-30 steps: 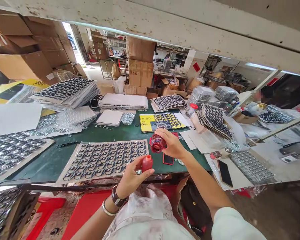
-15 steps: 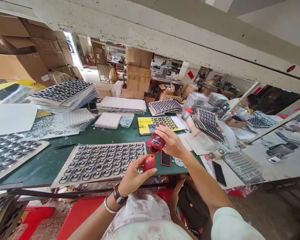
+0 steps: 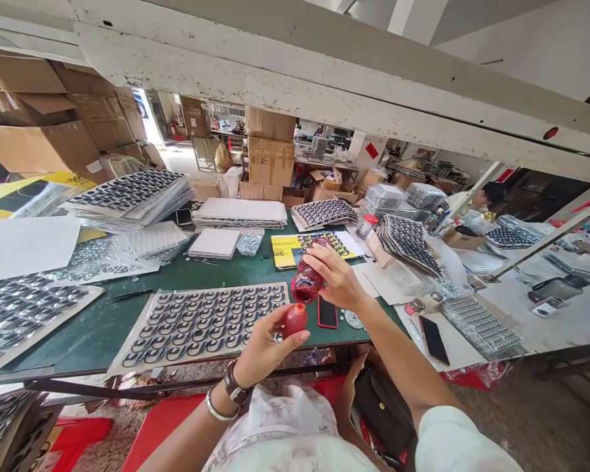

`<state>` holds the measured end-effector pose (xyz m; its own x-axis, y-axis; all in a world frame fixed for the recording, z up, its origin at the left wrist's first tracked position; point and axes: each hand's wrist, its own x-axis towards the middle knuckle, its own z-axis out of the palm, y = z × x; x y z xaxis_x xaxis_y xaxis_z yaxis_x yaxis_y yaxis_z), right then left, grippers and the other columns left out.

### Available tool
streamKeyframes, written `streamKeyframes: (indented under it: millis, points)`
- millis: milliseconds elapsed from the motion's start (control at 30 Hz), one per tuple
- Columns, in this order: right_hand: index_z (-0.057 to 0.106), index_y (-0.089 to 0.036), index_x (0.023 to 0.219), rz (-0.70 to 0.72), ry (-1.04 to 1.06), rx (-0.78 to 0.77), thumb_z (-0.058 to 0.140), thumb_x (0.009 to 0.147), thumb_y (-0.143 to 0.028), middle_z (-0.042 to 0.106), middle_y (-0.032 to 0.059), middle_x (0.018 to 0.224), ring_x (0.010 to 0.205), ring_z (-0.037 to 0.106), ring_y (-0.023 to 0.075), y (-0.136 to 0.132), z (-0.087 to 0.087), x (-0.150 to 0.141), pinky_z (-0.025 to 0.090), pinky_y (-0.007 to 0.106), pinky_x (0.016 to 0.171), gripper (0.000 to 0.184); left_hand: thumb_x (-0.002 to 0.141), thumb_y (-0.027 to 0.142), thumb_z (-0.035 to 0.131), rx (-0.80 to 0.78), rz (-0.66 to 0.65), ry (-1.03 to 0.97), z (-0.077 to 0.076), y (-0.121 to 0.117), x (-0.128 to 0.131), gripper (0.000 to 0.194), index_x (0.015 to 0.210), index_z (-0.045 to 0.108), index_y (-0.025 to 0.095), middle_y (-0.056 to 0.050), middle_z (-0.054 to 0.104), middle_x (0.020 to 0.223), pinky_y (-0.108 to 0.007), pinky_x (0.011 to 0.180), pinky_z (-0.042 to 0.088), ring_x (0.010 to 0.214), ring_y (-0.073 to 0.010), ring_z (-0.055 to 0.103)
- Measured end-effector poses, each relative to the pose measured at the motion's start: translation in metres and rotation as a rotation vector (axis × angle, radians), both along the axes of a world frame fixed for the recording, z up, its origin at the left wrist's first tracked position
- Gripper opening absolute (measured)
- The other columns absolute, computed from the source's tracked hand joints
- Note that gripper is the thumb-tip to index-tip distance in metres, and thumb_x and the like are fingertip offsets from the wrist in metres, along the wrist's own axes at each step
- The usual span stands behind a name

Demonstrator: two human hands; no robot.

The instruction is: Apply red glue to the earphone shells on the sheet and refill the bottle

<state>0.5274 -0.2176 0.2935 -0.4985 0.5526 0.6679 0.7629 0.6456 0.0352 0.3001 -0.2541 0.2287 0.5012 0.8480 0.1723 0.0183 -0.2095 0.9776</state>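
Note:
My left hand (image 3: 263,347) is closed around a small red squeeze bottle (image 3: 295,321), held upright with its open orange-red mouth facing up. Just above it, my right hand (image 3: 337,275) grips a red glass jar (image 3: 307,283), tipped so that its dark open mouth points down toward the small bottle. The two mouths are very close; whether they touch I cannot tell. Left of my hands lies a card sheet (image 3: 211,321) with rows of round, black-edged shiny pieces. Behind the jar is a yellow printed sheet (image 3: 285,252).
A red-edged phone (image 3: 327,313) lies right of my hands; another phone (image 3: 433,339) is farther right. Tweezers (image 3: 128,296) rest at left. Stacked sheets (image 3: 128,196), white card (image 3: 214,242) and a red-lidded jar (image 3: 368,226) stand around. A person (image 3: 491,196) is at far right.
The view has shifted slightly. The red jar remains tipped over the squeeze bottle, and both hands keep nearly the same pose.

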Motion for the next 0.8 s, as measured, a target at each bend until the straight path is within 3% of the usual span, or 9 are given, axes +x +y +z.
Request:
streamKeyframes:
  millis: [367, 800]
  points:
    - [0.046, -0.018, 0.137, 0.004, -0.014, 0.073, 0.052, 0.084, -0.007, 0.055, 0.0144, 0.135, 0.139, 0.041, 0.0293, -0.005, 0.008, 0.0, 0.034, 0.056, 0.117, 0.055, 0.079, 0.04, 0.075, 0.035, -0.001, 0.007, 0.005, -0.004, 0.0, 0.049, 0.121, 0.061, 0.018, -0.005, 0.071, 0.104, -0.029, 0.081, 0.055, 0.089, -0.0179, 0.067]
    - [0.049, -0.016, 0.136, -0.028, -0.033, 0.128, 0.053, 0.087, -0.008, 0.056, 0.0144, 0.136, 0.139, 0.041, 0.0298, -0.005, 0.013, -0.002, 0.035, 0.055, 0.117, 0.05, 0.079, 0.042, 0.075, 0.03, -0.013, 0.012, 0.014, 0.0, 0.001, 0.053, 0.122, 0.06, 0.016, -0.008, 0.071, 0.109, -0.031, 0.082, 0.054, 0.092, -0.0203, 0.066]
